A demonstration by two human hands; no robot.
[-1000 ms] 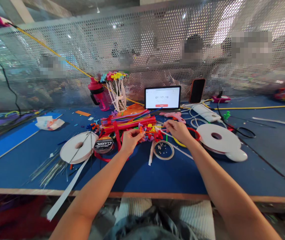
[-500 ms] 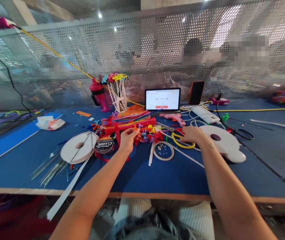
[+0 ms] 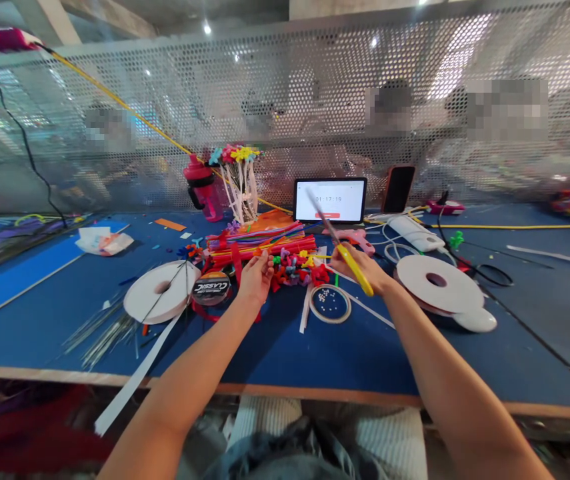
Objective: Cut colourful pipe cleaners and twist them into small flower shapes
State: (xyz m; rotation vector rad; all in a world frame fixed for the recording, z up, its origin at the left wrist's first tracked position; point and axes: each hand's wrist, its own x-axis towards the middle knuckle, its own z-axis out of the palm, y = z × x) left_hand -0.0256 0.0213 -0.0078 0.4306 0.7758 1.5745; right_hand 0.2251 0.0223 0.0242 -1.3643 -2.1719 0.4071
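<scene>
My right hand (image 3: 359, 265) is closed round the yellow handles of a pair of scissors (image 3: 339, 245), whose blades point up and to the left in front of the tablet. My left hand (image 3: 256, 275) pinches something small at its fingertips, right beside a heap of little coloured pipe-cleaner flowers (image 3: 297, 267). Just behind them lies a bundle of red and coloured pipe cleaners (image 3: 257, 242). A ring-shaped tape roll (image 3: 330, 303) with beads inside lies on the blue table between my hands.
A tablet (image 3: 330, 199) showing a timer and a phone (image 3: 397, 189) stand at the back. White ribbon reels lie left (image 3: 161, 301) and right (image 3: 437, 284). A pink bottle (image 3: 205, 187), a bunch of finished flowers (image 3: 239, 180), a pink glue gun (image 3: 351, 237) and cables are nearby. People sit behind the mesh.
My right hand reached right to the scissors lying on the table, took them up and brought them back toward the middle, blades raised. My left hand stayed by the flower heap.
</scene>
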